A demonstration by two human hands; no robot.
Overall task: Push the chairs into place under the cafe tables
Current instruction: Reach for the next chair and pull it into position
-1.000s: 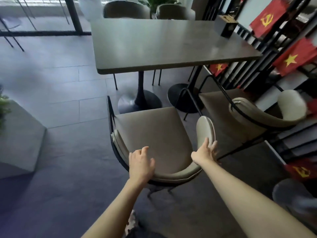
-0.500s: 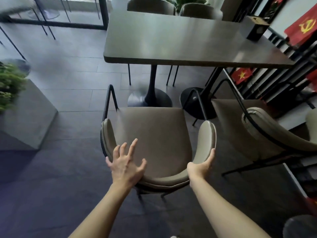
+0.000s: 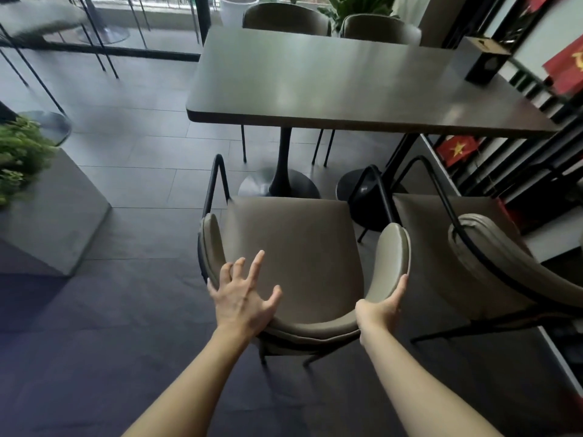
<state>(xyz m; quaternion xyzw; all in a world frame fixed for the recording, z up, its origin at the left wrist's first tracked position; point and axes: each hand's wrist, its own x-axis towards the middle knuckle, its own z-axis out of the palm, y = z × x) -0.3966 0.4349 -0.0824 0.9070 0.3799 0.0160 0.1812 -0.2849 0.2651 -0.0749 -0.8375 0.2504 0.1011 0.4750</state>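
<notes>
A taupe padded chair (image 3: 299,247) with a curved backrest and black metal frame stands in front of me, facing the dark cafe table (image 3: 340,86); its seat is outside the table edge. My left hand (image 3: 241,298) hovers over the left rear of the backrest with fingers spread, holding nothing. My right hand (image 3: 383,305) grips the outer right side of the backrest. A second matching chair (image 3: 467,263) stands to the right, angled, also out from the table.
Two more chairs (image 3: 285,15) are tucked at the table's far side. A black box (image 3: 484,59) sits on the table's right end. A concrete planter (image 3: 47,216) with greenery is at left. A black shelf (image 3: 536,137) with red flags runs along the right.
My left hand has lifted off the backrest and spread its fingers. The chair has turned square to the table, and the view has come closer to it.
</notes>
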